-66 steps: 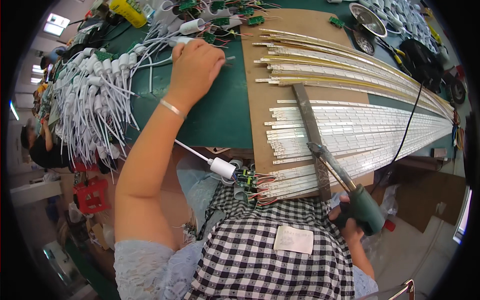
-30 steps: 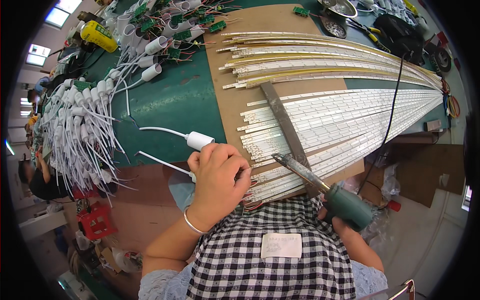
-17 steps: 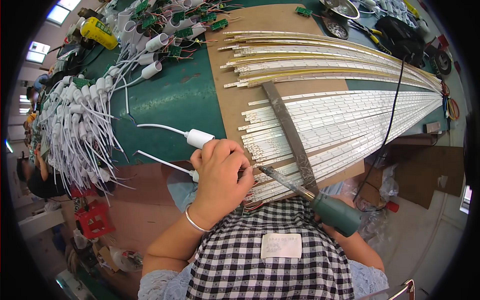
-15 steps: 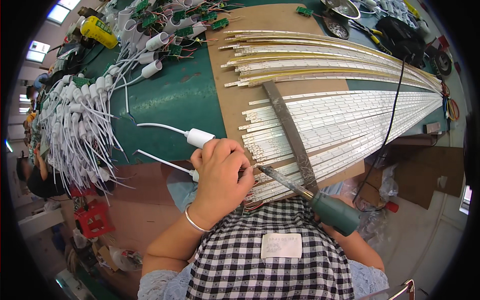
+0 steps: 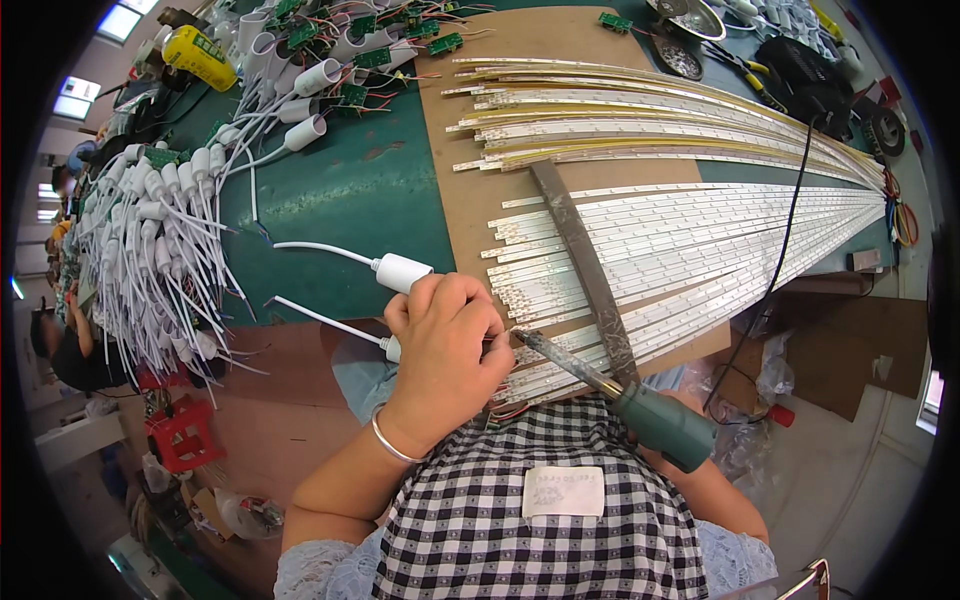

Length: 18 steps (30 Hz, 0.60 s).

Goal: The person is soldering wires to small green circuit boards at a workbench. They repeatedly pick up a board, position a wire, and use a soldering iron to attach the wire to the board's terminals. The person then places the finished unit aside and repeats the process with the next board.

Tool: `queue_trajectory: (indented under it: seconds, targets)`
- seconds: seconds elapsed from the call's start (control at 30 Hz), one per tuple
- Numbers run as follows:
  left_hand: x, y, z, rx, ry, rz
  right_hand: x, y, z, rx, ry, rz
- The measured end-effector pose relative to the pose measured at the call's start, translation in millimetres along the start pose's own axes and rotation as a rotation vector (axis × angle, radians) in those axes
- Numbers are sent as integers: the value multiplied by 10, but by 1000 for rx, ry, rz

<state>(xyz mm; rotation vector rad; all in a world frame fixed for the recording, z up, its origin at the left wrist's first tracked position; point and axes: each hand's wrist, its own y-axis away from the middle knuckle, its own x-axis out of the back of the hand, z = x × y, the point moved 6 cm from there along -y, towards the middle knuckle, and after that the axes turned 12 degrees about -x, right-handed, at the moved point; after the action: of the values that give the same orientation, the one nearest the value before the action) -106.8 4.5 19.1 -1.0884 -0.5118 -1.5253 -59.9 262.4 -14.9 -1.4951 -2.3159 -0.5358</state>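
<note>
Two hands are working at the cardboard sheet (image 5: 470,190): left hand (image 5: 448,345) is curling closed over a white plug (image 5: 392,348) at its near edge; right hand, mostly hidden, is gripping the soldering iron (image 5: 620,400), tip beside the strips (image 5: 680,250).

Open green lane, crowded flanks

Bare green worktop (image 5: 340,200) gives passage between the heap of white cylindrical plugs with white leads (image 5: 150,240) and the fanned white light strips (image 5: 680,230), pinned under a grey metal bar (image 5: 585,270).
</note>
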Motion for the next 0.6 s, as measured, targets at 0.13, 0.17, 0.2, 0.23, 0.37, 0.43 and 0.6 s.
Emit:
queue_trajectory:
  seconds: [0.13,0.17,0.2,0.23,0.37,0.43,0.6]
  targets:
    - [-3,6,4,0,-14,10,88,-44,-49,-126,-111,-89]
    - [-4,3,5,3,-10,4,96,-30,-24,-154,-155,-109]
    - [-2,2,5,7,-6,-1,105,-19,3,-183,-200,-129]
    - [-1,2,4,10,-2,-6,90,8,59,-208,-271,-115]
    - [0,5,11,4,-15,-5,75,36,90,-239,-271,-148]
    - [3,11,11,6,-21,-6,71,25,71,-220,-296,-152]
    - [9,6,28,-8,-21,1,72,-29,-42,-296,-317,33]
